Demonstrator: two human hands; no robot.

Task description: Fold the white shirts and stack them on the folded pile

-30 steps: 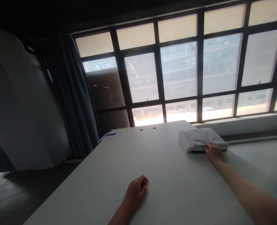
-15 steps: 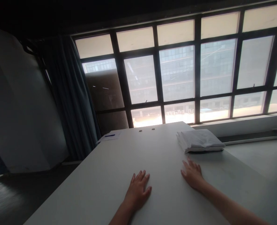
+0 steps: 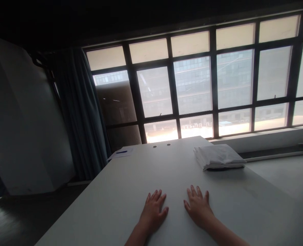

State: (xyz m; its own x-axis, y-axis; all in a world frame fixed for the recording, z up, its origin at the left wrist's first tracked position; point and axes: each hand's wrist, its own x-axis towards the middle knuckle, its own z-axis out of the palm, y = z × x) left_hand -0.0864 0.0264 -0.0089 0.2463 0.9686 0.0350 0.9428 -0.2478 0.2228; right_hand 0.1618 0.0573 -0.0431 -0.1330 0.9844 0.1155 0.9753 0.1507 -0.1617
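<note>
My left hand (image 3: 153,212) lies palm down on the white table (image 3: 110,205), fingers stretched out and holding nothing. To its right, my right hand (image 3: 198,206) also rests on the tabletop with its fingers spread and nothing in it. A gap of bare table separates the two. Beyond my right hand, toward the right edge, sits a folded stack of white cloth or sheeting (image 3: 219,156), with something dark under it. Neither hand touches this stack.
Papers (image 3: 122,155) with a blue pen (image 3: 121,152) on them lie at the table's far left corner. Two round holes are near the far edge. A dark blue curtain (image 3: 82,119) hangs at left, and large framed windows (image 3: 192,85) stand behind.
My right hand has moved left and nearer to me, away from the folded stack and closer to my left hand. The left hand stays nearly in place; the view has tilted up slightly.
</note>
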